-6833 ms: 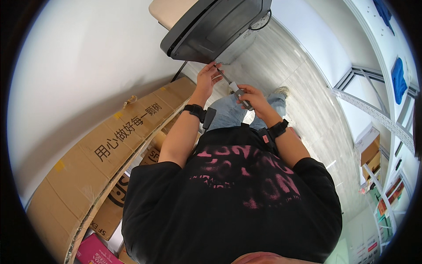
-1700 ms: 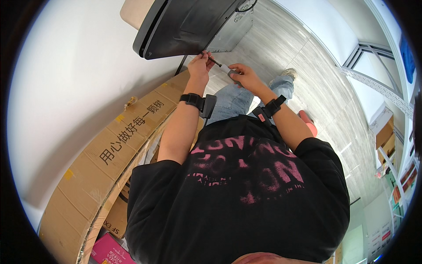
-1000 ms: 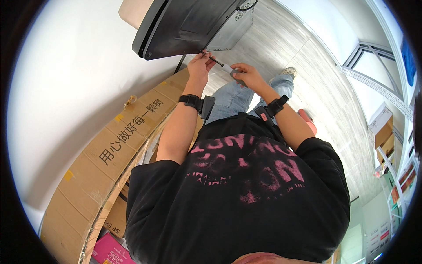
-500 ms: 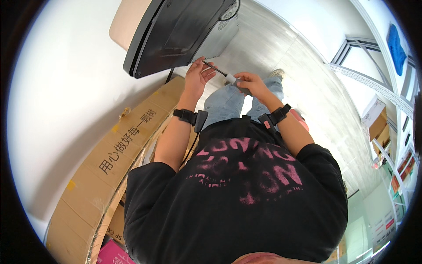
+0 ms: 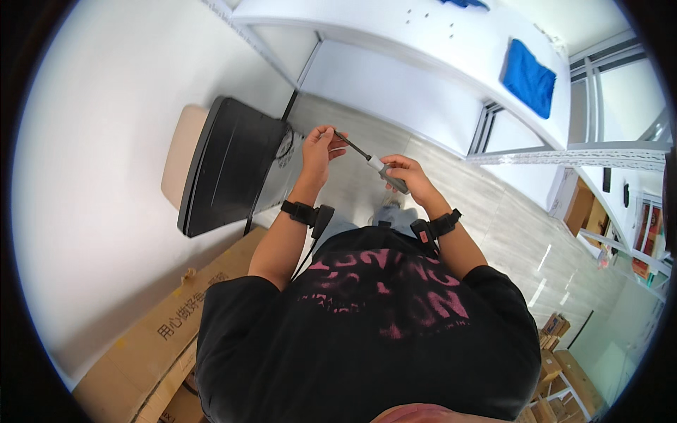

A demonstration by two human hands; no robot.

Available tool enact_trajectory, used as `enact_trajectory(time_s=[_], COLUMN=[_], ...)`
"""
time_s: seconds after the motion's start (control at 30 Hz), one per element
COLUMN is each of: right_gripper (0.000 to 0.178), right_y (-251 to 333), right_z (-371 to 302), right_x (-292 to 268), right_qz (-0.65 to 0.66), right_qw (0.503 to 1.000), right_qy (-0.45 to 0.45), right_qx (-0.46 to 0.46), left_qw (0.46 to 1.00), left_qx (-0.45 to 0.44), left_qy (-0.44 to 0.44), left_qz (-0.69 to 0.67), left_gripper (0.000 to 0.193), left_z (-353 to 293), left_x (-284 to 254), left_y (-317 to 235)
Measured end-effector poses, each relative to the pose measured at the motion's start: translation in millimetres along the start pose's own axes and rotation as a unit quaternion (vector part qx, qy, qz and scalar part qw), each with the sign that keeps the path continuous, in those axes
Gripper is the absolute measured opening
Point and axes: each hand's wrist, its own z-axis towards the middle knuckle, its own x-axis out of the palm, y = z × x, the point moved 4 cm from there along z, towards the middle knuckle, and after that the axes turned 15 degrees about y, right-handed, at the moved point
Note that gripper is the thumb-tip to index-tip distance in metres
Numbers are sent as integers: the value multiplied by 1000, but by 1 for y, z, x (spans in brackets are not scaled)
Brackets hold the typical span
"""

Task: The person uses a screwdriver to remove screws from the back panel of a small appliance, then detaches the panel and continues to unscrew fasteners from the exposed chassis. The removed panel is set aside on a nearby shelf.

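My right hand is closed round the grey handle of a screwdriver, which has a pale collar and a long dark shaft. The shaft slants up and left to my left hand. There the thumb and forefinger come together at the tip, while the other fingers are loosely curled. Whether a small part sits between those fingertips is too small to tell. Both hands are in front of my body, clear of any surface.
To the left, by the white wall, stands a large black panel-like thing with a beige part behind it. A long cardboard box lies at lower left. Ahead is a white table with several small pieces and a blue cloth.
My body has turned and stepped away, so the black panel now lies farther left and the white table shows ahead. The screwdriver stays between my hands in nearly the same pose.
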Motion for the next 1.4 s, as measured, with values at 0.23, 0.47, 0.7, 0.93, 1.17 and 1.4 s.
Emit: enact_trajectory(time_s=[0.23, 0.47, 0.7, 0.93, 1.17, 1.4], right_gripper=[27, 27, 27, 28, 28, 29], right_y=[67, 81, 109, 115, 133, 160], right_z=[-7, 11, 7, 22, 36, 34], right_x=[-53, -100, -107, -116, -139, -158], right_qz=[40, 72, 132, 155, 144, 107], right_qw=[995, 978, 940, 927, 945, 975], right_qy=[-25, -136, -264, -292, -237, -115], right_qx=[-85, -138, -170, -177, -174, -155], left_qw=[993, 924, 758, 700, 690, 732], left_qx=[45, 160, 356, 392, 411, 390], left_qy=[92, 69, 75, 73, 67, 49], left_qz=[53, 340, 541, 592, 592, 556], left_gripper=[9, 7, 3, 5, 9, 16], left_z=[79, 190, 257, 269, 270, 252], left_x=[69, 97, 140, 141, 143, 137], left_y=[-51, -74, -96, -90, -89, -98])
